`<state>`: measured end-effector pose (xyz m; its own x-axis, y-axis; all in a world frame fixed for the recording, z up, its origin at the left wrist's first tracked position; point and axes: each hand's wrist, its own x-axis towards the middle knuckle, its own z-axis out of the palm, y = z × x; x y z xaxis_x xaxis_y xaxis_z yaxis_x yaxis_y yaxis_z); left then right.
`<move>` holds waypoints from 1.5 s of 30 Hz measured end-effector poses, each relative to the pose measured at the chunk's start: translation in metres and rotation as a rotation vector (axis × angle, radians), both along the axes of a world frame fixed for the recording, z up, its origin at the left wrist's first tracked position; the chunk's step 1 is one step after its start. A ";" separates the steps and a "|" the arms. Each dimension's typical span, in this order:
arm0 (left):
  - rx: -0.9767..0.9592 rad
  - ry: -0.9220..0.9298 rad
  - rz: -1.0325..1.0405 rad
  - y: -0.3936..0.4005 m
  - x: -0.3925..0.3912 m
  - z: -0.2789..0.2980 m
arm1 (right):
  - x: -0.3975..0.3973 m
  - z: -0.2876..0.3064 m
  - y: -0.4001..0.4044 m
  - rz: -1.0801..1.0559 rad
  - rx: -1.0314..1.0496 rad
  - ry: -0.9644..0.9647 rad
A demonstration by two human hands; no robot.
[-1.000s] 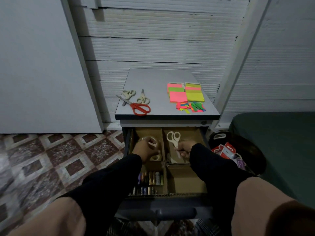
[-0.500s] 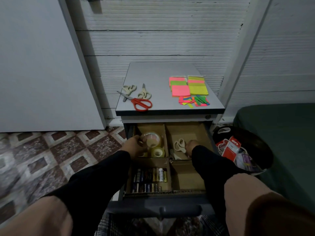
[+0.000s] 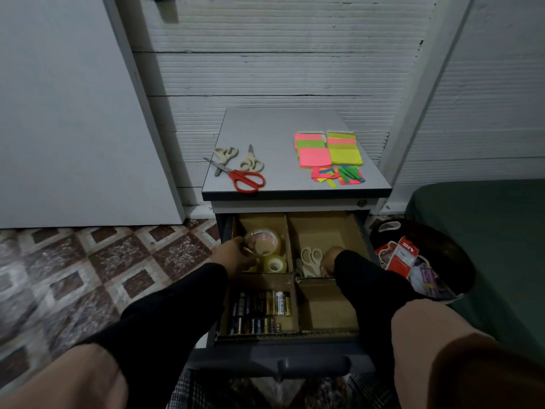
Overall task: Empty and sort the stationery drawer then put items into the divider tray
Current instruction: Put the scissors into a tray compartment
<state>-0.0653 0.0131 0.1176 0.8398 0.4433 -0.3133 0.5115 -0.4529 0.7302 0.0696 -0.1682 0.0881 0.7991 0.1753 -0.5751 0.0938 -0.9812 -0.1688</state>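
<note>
The drawer (image 3: pixel 283 360) is pulled open and holds a cardboard divider tray (image 3: pixel 290 246). My left hand (image 3: pixel 236 256) pinches a clear tape roll (image 3: pixel 263 240) over the back left compartment, above another tape roll (image 3: pixel 275 264). In the back right compartment lie white scissors (image 3: pixel 311 258), handles away from me. My right hand (image 3: pixel 329 258) curls down onto their blade end, partly hidden by my sleeve. Several batteries (image 3: pixel 259 311) fill the front left compartment. The front right compartment (image 3: pixel 326 305) holds nothing.
On the cabinet top (image 3: pixel 277 128) lie red scissors (image 3: pixel 247 181), two beige scissors (image 3: pixel 250 163), stacked sticky notes (image 3: pixel 327 152) and loose colour flags (image 3: pixel 339 175). A black bin (image 3: pixel 442 249) with packaging stands right of the drawer, next to green upholstery (image 3: pixel 486 231).
My right hand has lowered the white scissors into the back right compartment. My left hand has lifted the clear tape roll slightly. The camera has tilted a little.
</note>
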 end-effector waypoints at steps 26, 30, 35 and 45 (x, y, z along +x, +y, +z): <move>0.086 -0.318 0.080 0.019 0.009 0.096 | -0.014 0.147 0.076 0.048 0.743 -0.134; 0.118 -0.321 0.096 0.033 0.016 0.101 | -0.007 0.154 0.090 0.086 0.756 -0.214; 0.267 -0.271 0.073 0.057 0.028 0.104 | 0.007 0.150 0.110 0.176 0.696 -0.329; 0.630 -0.037 0.051 0.098 0.062 0.099 | 0.014 0.136 0.149 0.480 0.330 -0.420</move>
<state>-0.0038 0.1110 0.2162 0.8178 0.5733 0.0496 0.5236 -0.7771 0.3491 0.0835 -0.0197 0.2240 0.7324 0.6746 -0.0922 0.6242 -0.7193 -0.3050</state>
